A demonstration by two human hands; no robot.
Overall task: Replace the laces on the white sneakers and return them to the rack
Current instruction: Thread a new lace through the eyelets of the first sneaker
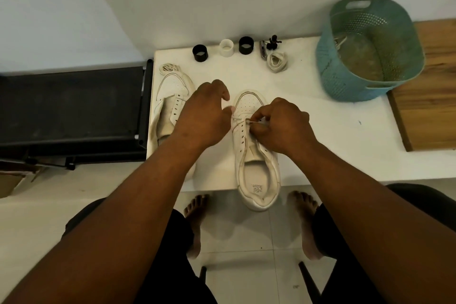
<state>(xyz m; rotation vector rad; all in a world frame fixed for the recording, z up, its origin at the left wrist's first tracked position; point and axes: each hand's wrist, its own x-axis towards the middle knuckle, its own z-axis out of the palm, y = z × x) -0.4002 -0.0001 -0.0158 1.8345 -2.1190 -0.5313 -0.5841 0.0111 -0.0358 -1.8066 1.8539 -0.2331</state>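
The right hand [278, 126] pinches a thin white lace [256, 124] at the top eyelets of the near sneaker [254, 155]. The left hand [204, 116], fingers curled, pinches the lace's other end at the opposite eyelet row. The sneaker lies lengthwise, toe away from the person, heel overhanging the white table [333, 143] edge. The second sneaker [170, 96] lies unlaced just left.

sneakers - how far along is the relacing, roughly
Early. Done: both shoes look stripped of old laces, their eyelets bare. In hand: the right hand and left hand pinch a white lace at the top eyelets of the near sneaker. Left: the rest of that shoe, the whole second sneaker, probably using the coiled lace, then the rack.
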